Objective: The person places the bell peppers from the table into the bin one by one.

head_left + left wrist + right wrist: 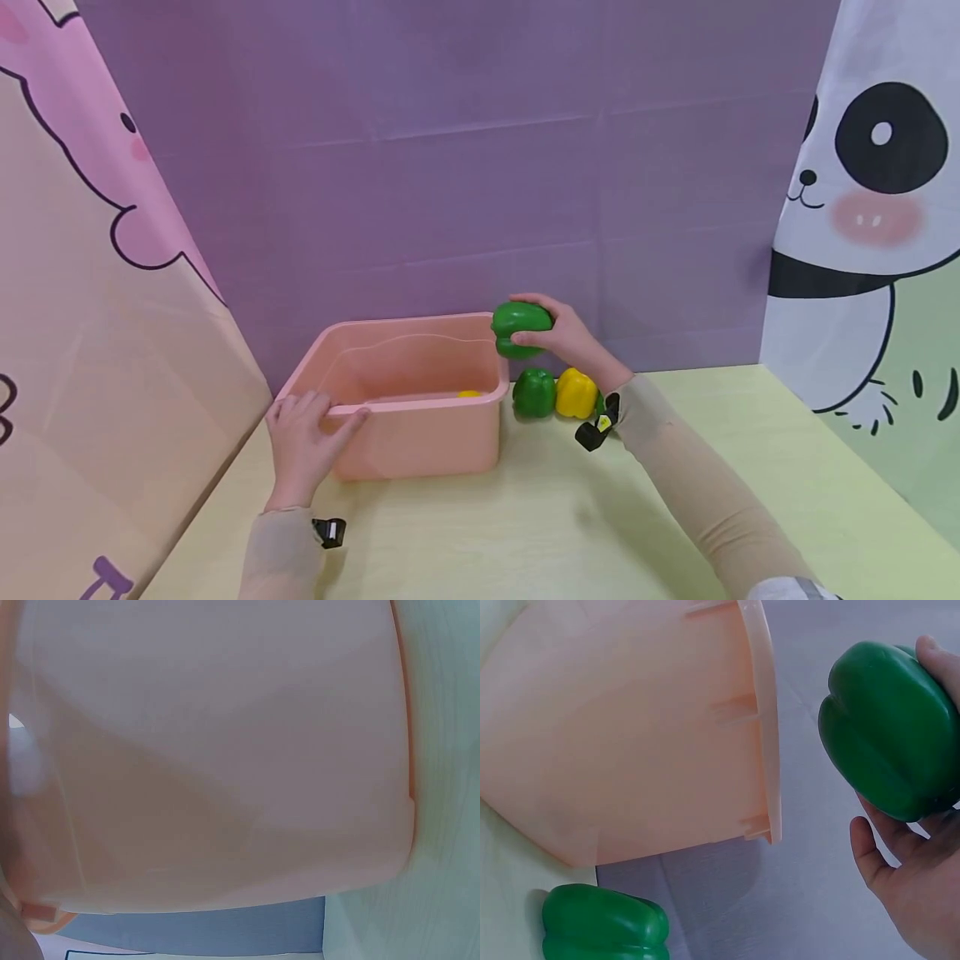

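Around: pink tub (420,433) is sitting on my yellow-green surface (600,517), close to the purple backdrop (450,167). Cartoon panels are standing L & R: pink pig one (90,250), panda one (870,208).
Inside tub: a small yellow thing (468,393) is lying on the bottom near the front wall; too small to tell what.
Beside tub: green pepper no. 2 (534,393) and a yellow pepper (576,393) are sitting on the surface just R of the tub, touching each other. In the R wrist view, pepper no. 2 (604,924) is showing below the tub's corner.
In the way: the tub's R rim is standing betw. the held pepper and the tub's inside; pepper is at the rim's back R corner, above it.
R hand (570,337): I'm gripping a green pepper (521,329) in the air, fingers & thumb curled round it, palm on its R side. R wrist view is showing the pepper (889,731) resting on my fingers, apart from the tub wall (630,750).
L hand (303,437): it's resting on the tub's front L rim, fingers fairly straight and spread, laid over the edge, not wrapping it. L wrist view is showing just the tub wall (225,750) close up.
Wrists: small black devices are strapped on both; R one (597,427) has a yellow mark, unreadable.
Writing: can't read any.
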The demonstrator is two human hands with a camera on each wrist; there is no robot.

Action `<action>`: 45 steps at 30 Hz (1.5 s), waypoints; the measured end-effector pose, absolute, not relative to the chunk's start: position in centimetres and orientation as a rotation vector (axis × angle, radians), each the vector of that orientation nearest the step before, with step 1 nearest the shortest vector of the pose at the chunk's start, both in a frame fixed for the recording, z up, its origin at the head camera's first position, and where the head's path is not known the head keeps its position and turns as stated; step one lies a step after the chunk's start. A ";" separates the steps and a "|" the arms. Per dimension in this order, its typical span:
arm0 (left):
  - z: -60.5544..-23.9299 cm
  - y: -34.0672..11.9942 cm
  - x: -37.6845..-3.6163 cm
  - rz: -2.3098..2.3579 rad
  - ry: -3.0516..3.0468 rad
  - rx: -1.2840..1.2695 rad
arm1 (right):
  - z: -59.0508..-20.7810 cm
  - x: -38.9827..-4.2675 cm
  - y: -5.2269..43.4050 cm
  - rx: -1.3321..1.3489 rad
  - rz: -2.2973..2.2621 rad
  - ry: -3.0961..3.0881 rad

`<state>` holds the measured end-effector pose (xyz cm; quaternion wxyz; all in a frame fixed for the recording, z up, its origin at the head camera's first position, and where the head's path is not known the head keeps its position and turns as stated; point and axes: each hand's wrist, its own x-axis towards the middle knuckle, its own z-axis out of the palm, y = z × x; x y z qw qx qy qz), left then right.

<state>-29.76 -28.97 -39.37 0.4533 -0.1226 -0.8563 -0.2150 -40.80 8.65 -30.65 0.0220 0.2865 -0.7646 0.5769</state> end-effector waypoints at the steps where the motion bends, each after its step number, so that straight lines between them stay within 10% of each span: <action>1: -39.3 -29.0 -29.8 -0.529 -2.112 -0.306 | -30.5 -40.8 8.6 0.890 1.786 -2.369; 45: -39.6 -28.6 -29.5 -0.532 -2.141 -0.287 | -30.2 -41.8 6.1 0.922 1.763 -2.406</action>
